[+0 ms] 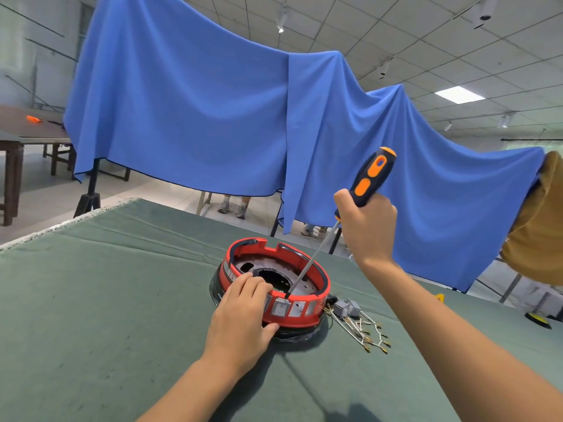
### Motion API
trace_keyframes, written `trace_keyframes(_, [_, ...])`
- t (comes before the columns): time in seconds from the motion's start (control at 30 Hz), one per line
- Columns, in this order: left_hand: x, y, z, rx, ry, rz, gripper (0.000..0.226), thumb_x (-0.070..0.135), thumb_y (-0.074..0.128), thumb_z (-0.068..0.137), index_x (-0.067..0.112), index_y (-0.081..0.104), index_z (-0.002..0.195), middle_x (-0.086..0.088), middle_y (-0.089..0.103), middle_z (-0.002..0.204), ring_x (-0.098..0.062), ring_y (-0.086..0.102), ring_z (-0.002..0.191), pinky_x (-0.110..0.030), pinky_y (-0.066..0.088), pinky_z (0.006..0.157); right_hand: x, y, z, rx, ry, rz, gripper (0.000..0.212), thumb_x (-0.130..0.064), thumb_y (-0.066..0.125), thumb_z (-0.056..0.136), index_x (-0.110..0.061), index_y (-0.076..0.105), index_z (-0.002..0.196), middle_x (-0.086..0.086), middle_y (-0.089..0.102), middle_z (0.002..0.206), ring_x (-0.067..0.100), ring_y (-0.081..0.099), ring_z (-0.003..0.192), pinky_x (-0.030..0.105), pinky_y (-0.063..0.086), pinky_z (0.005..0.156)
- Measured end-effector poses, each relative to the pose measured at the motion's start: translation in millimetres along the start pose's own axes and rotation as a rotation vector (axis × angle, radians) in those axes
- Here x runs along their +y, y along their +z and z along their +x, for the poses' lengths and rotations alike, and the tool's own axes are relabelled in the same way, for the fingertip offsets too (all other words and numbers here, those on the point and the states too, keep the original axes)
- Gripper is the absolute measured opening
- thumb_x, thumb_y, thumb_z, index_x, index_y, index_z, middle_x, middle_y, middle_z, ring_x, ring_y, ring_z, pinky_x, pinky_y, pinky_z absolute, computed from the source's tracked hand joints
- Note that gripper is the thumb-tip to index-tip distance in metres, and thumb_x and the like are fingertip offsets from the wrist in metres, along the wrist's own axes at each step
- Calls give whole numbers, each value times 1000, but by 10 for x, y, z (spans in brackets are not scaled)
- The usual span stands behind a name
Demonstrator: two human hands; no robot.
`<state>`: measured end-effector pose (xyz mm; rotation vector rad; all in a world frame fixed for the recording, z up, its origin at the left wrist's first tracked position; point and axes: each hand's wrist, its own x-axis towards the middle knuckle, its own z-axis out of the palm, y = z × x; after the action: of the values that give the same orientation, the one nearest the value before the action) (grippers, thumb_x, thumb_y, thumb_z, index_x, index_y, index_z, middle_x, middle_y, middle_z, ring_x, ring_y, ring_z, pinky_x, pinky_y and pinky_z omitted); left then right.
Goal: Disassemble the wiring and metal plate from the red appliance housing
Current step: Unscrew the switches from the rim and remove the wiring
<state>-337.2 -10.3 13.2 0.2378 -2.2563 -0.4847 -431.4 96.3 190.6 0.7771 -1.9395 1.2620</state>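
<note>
Head view looks down on the red housing (274, 287), a low ring that sits on the green cloth-covered table (91, 284), and every place below is given from that ring. Inside it lies the metal plate (268, 266), dark and perforated, with a round opening near its middle. On the ring's near rim rests the left hand (243, 318), fingers curled over the edge and thumb pressed against the outer wall beside the grey switches (281, 309), holding the ring steady. Above and to the right of the ring, the right hand (368, 226) is wrapped tight round the lower handle of the screwdriver (362, 190), whose black and orange grip sticks up past the fist. Its long axis slants down and leftward from that fist, crossing the far right rim, and the tip meets the inner face of the near wall just beside the left fingertips (262, 284); whether it sits in a screw head there I cannot tell. Just off the ring's right side lies the loose wiring (362, 327), white leads with brass terminals and small grey blocks, already out on the cloth. Judging by this, the plate is the part left to free, and the slanted tip so close to the steadying fingers is the point to watch.
</note>
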Motion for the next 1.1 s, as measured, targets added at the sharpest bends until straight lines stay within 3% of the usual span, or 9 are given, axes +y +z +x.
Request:
trace_keyframes(0.23, [10,2,2,-5,1,19,57,36,77,71,20,54,121,8,51,126,-15,37,132,-29,35,106,72,-70,-40,13,16,-41,39,-36,48,71,2,46,60,19,59,59,21,45,50,33,41,51])
trace_keyframes(0.4, [1,6,-5,2,4,26,57,35,78,70,19,55,120,6,53,124,-17,39,131,-30,36,106,152,-6,54,-21,96,-64,32,-37,49,72,-9,46,56,11,62,58,20,50,53,31,41,51])
trace_keyframes(0.53, [-11,32,-13,0,14,23,57,38,74,74,21,51,124,9,49,129,-14,33,134,-27,30,109,245,196,-48,-105,7,-287,35,-33,55,78,-16,40,52,-1,44,45,16,40,43,25,26,43])
trace_keyframes(0.67, [-18,44,-14,17,14,23,57,36,76,72,20,53,121,7,51,127,-16,35,132,-28,32,108,259,282,-40,-110,10,-270,37,-33,57,78,-18,35,51,-4,37,44,14,34,41,24,23,44])
trace_keyframes(0.83, [-11,49,-7,9,27,36,54,35,75,73,21,54,120,5,51,124,-19,36,131,-34,32,108,278,99,55,-18,105,-141,33,-41,46,67,-11,46,54,10,64,59,29,58,59,31,41,52])
trace_keyframes(0.97, [26,17,-3,-14,17,69,54,34,78,69,22,57,117,2,55,119,-24,42,126,-41,40,100,282,-84,57,111,147,3,28,-36,50,68,-16,43,49,-5,55,43,26,61,59,34,45,55])
trace_keyframes(1.1, [56,-3,-4,-26,8,88,54,32,80,67,20,59,116,1,56,118,-25,45,124,-43,42,99,223,-184,21,149,90,68,28,-30,52,72,-13,44,52,-12,52,40,15,55,50,36,51,58])
